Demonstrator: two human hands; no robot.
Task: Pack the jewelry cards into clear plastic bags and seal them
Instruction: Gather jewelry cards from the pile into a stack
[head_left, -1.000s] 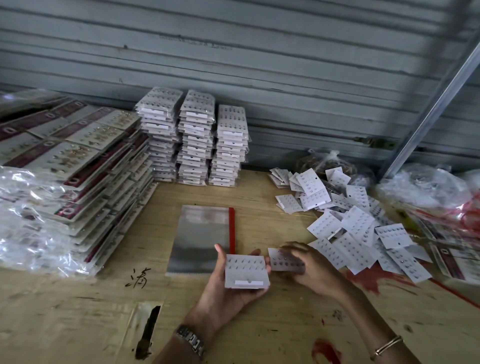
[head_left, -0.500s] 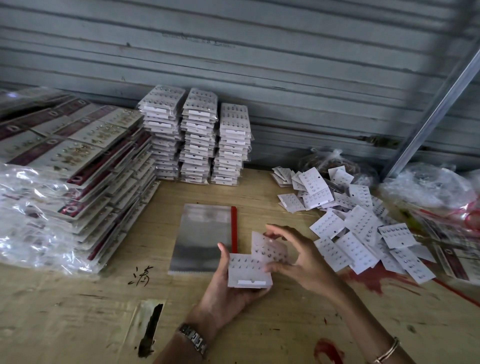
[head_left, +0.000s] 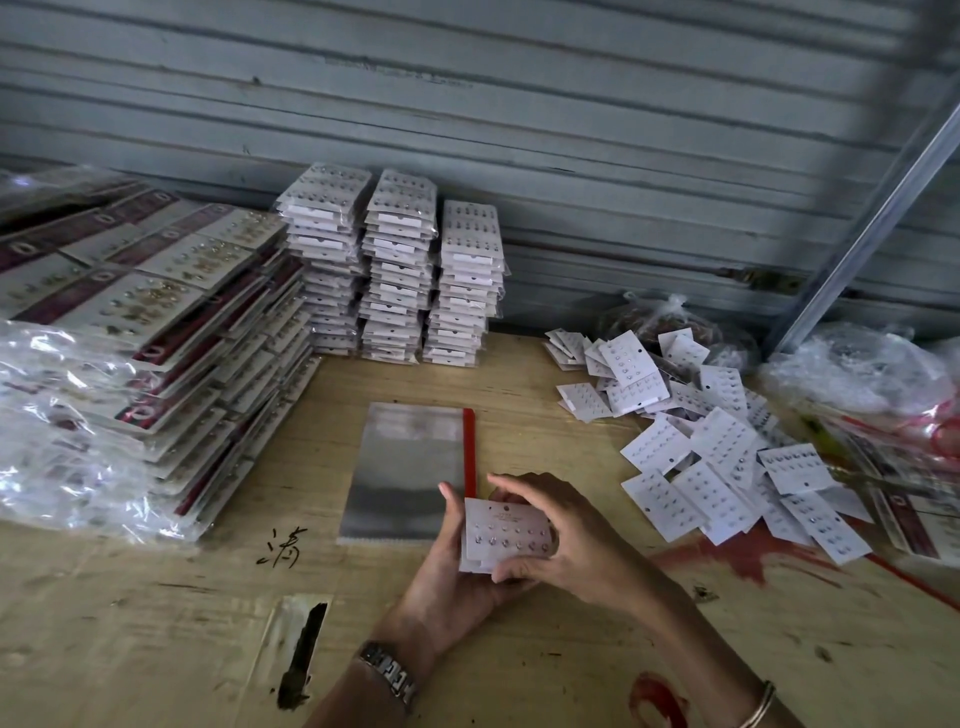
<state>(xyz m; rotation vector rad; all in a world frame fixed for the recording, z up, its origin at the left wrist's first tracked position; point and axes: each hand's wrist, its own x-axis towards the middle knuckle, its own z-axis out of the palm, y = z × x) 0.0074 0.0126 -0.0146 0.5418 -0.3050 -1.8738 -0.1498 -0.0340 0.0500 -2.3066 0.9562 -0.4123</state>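
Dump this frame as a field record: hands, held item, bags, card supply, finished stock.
left hand: cradles the jewelry cards from below
right hand: pinches the same cards at top and bottom edges
held item: small stack of cards, studs facing up, not bagged
clear bags: flat on the table just beyond the hands, red strip along the right edge
loose cards: scattered pile to the right
packed stacks: three columns against the shutter
task state: held cards not yet in a bag
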